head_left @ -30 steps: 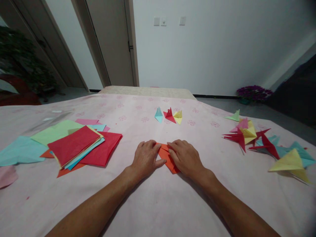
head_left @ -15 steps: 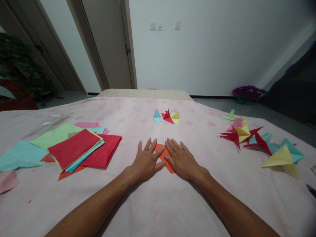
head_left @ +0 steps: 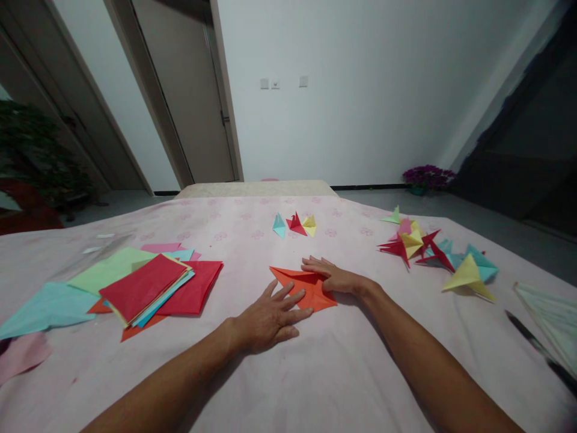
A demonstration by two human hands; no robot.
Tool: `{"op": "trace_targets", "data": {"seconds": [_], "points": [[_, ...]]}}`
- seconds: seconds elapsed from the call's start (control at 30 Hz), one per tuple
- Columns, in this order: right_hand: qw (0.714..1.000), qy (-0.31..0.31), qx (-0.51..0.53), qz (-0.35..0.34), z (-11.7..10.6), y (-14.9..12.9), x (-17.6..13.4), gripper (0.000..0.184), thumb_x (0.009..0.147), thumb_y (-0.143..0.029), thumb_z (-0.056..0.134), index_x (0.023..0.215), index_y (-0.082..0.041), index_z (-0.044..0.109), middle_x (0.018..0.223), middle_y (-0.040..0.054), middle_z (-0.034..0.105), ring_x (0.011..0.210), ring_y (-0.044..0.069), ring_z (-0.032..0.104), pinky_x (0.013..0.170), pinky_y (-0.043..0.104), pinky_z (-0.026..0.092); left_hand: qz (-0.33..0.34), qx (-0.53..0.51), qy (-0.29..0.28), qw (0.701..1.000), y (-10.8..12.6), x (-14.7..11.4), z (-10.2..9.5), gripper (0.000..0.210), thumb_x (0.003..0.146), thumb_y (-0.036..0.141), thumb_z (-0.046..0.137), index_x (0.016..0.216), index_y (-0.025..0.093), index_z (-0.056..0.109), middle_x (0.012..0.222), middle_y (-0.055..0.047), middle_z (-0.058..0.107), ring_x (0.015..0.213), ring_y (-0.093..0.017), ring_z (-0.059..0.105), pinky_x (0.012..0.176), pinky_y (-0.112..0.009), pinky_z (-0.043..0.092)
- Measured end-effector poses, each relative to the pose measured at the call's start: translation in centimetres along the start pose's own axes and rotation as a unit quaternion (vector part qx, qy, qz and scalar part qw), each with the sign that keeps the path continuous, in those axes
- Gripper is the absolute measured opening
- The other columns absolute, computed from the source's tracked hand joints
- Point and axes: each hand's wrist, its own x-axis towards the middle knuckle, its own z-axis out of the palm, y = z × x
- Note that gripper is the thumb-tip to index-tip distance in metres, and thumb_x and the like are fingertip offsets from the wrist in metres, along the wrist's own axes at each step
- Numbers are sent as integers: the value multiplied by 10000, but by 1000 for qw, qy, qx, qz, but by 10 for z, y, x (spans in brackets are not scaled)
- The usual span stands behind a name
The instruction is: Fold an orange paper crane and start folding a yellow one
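A folded piece of orange paper [head_left: 315, 296] lies on the pink cloth in front of me, its layers partly spread with a point toward the left. My left hand [head_left: 267, 320] rests flat on the paper's near left part, fingers apart. Along the far right edge of the paper lies my right hand [head_left: 336, 279], fingers stretched out to the left; its thumb is partly hidden near the fold. Just beyond stand three small folded paper figures: a blue one [head_left: 279, 225], a red crane [head_left: 296, 224] and a yellow one [head_left: 309, 225].
At the left is a pile of coloured paper, with a red sheet [head_left: 144, 287] on top. Several folded paper cranes, one yellow [head_left: 469, 278], cluster at the right. A dark-handled knife or similar tool [head_left: 534, 340] lies near the right edge beside a pale flat item [head_left: 547, 316].
The orange paper has been opened out wider. My left hand has slid nearer to me, and my right hand has turned sideways along the far edge. The camera view has tilted and shifted.
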Motion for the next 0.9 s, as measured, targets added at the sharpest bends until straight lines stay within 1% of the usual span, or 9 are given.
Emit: {"op": "trace_targets", "data": {"seconds": [0.07, 0.13, 0.23, 0.33, 0.47, 0.57, 0.67, 0.8, 0.9], "points": [[997, 52, 48, -14, 5, -1, 1, 691, 654, -198, 608, 1344, -223, 590, 1547, 69, 365, 1482, 275, 187, 1204, 495, 56, -21, -67, 34, 997, -1, -4, 4, 496, 975, 461, 447, 1460, 364, 404, 1553, -65, 368, 1462, -307, 263, 1177, -611, 102], [976, 152, 155, -5, 13, -4, 5, 418, 661, -260, 656, 1061, -187, 754, 1405, 116, 555, 1402, 303, 367, 1177, 470, 202, -87, -165, 118, 975, -6, -6, 10, 495, 965, 439, 480, 1445, 321, 448, 1517, -80, 431, 1425, -269, 355, 1193, -524, 190], [933, 243, 261, 38, 25, -14, 12, 366, 729, -435, 640, 916, -142, 753, 1059, 141, 734, 1028, 311, 660, 914, 460, 491, -225, -345, 303, 860, -16, -4, 16, 521, 898, 461, 590, 1374, 255, 543, 1458, -117, 503, 1348, -269, 462, 1157, -456, 320], [917, 280, 279, 52, 33, -32, 16, 448, 792, -521, 560, 903, -120, 725, 806, 106, 739, 728, 256, 682, 667, 365, 525, -296, -434, 358, 772, -23, 1, 13, 683, 889, 496, 596, 1470, 209, 380, 1455, -179, 483, 1308, -270, 506, 1076, -454, 421], [911, 318, 261, 33, 41, -67, 12, 334, 805, -480, 583, 815, -173, 713, 762, 42, 718, 703, 199, 636, 613, 269, 466, -383, -529, 384, 653, -22, 11, 3, 872, 757, 454, 771, 1461, 192, 328, 1244, -173, 626, 1086, -249, 655, 935, -395, 518], [916, 353, 189, -6, 48, -91, 9, 304, 844, -434, 557, 724, -187, 690, 718, 3, 689, 678, 166, 592, 607, 244, 427, -404, -541, 395, 623, -18, 17, 3, 934, 689, 296, 825, 1447, 117, 311, 1080, -159, 676, 903, -233, 700, 797, -353, 555], [901, 374, 219, -2, 50, -101, 12, 332, 852, -456, 553, 714, -181, 679, 681, 1, 672, 628, 165, 578, 568, 248, 415, -403, -552, 416, 600, -12, 18, 7, 897, 662, 125, 764, 1436, 101, 311, 1029, -145, 686, 809, -209, 703, 692, -305, 557], [839, 387, 382, 23, 46, -98, 19, 363, 769, -533, 652, 744, -172, 669, 704, 28, 696, 635, 204, 618, 553, 274, 447, -349, -589, 438, 582, -7, 13, 5, 772, 633, 59, 712, 1347, 151, 435, 1072, -125, 701, 795, -199, 714, 653, -282, 558], [791, 387, 474, 16, 44, -92, 22, 394, 715, -544, 719, 797, -161, 678, 757, 56, 722, 678, 230, 653, 617, 310, 500, -296, -645, 395, 584, -9, 7, -1, 529, 647, 148, 769, 1146, 117, 597, 1043, -142, 725, 839, -240, 724, 720, -329, 574]]}}
